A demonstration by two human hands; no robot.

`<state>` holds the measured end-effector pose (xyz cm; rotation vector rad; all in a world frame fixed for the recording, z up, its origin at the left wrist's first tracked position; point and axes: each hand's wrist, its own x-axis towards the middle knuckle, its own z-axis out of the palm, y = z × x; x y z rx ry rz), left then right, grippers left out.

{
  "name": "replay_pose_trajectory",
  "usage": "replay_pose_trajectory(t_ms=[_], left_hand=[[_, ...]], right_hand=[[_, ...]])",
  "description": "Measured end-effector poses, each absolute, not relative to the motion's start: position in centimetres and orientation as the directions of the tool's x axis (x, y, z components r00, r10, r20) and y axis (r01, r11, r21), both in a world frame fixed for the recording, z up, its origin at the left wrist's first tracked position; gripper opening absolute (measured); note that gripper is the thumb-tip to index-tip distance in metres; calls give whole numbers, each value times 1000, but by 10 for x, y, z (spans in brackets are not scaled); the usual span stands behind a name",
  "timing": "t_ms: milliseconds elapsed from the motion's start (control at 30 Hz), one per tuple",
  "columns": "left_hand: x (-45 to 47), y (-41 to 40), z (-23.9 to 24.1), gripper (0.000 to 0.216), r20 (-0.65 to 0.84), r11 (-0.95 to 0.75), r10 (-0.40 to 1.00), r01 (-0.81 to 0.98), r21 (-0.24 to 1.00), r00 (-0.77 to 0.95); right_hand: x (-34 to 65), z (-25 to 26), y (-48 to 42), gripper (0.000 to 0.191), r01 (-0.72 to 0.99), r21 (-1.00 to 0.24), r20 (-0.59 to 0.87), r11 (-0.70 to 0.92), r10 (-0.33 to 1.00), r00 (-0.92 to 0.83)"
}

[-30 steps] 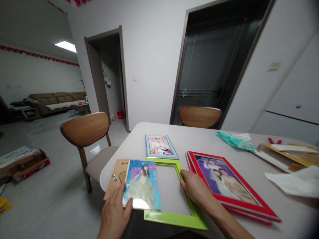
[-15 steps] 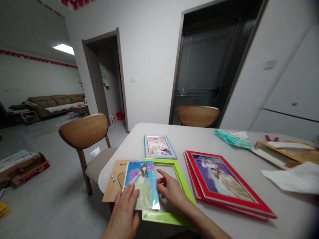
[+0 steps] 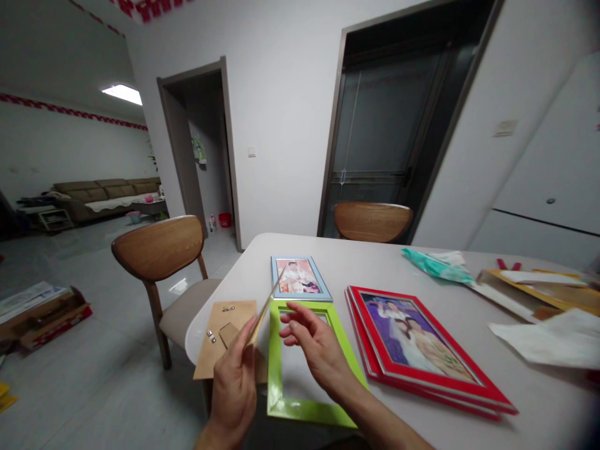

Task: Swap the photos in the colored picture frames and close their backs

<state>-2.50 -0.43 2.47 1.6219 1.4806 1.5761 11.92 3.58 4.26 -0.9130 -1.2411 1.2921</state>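
My left hand (image 3: 235, 381) grips a photo print (image 3: 265, 306) by its lower edge, holding it upright and nearly edge-on to me. Close to its right, my right hand (image 3: 312, 347) hovers with fingers apart and holds nothing. Beneath my right hand lies a lime-green picture frame (image 3: 293, 411) near the table's front edge. A brown backing board (image 3: 210, 359) with metal clips and a stand flap rests left of that frame, partly behind my left hand. Just beyond the green frame is a light-blue framed picture (image 3: 300, 277).
Red picture frames (image 3: 482, 390) are stacked on the white table (image 3: 365, 262) to the right. Farther right lie a teal-and-white wrapper (image 3: 438, 265), a yellow envelope (image 3: 539, 290) and white paper (image 3: 548, 334). Wooden chairs (image 3: 159, 250) stand at the left and far sides.
My left hand has lifted the photo print off the backing board and turned it upright, edge-on. My right hand stays over the green frame, its fingers now raised.
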Motion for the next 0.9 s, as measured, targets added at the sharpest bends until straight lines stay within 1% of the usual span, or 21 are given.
replay_pose_trajectory(t_ms=[33,67,100,167,200,233,267,333,400,467,533,600,667,800,900], left_hand=[[-19,-4,29,34,349,-282,884,241,929,-310],[-12,-4,32,35,255,-244,893,77,967,-370],[-5,-5,33,38,164,-217,906,-96,972,-391],[11,-6,30,43,31,-166,943,-391,905,-330],[17,-7,26,44,-7,-132,961,-482,866,-275],[22,-7,22,46,-26,-100,974,-530,842,-225],[25,-7,17,47,-29,-78,982,-540,838,-187],[23,-6,9,50,-14,-70,986,-486,871,-166],[16,-2,3,51,19,-86,982,-356,930,-188],[7,0,-1,48,68,-94,984,-151,984,-165],[2,1,-4,44,130,-121,989,118,986,-76],[2,-2,-7,44,174,-173,984,368,914,29],[4,-4,-9,46,204,-235,972,530,815,117],[8,-6,-13,50,219,-347,938,680,646,270],[8,-4,-14,49,215,-402,915,742,537,340]], right_hand=[[123,36,37,40,-132,-988,92,75,987,-134],[126,28,38,37,-105,-994,30,15,990,-136],[129,21,40,36,-112,-993,-33,-48,991,-133],[136,11,42,35,-224,-966,-110,-132,988,-107],[139,9,43,33,-298,-945,-117,-136,990,-81],[143,9,45,32,-358,-926,-111,-121,993,-46],[148,10,46,32,-390,-915,-107,-102,994,-9],[161,14,51,34,-375,-921,-123,-104,992,27],[176,17,56,36,-289,-947,-157,-142,987,29],[190,16,62,37,-176,-974,-154,-145,987,38],[199,11,67,37,-59,-992,-117,-115,992,38],[201,6,70,38,38,-995,-96,-96,995,12],[198,2,72,41,104,-991,-90,-88,996,-23],[187,-1,76,46,224,-973,-58,-52,998,-22],[184,-1,81,43,417,-909,10,11,1000,-6]])
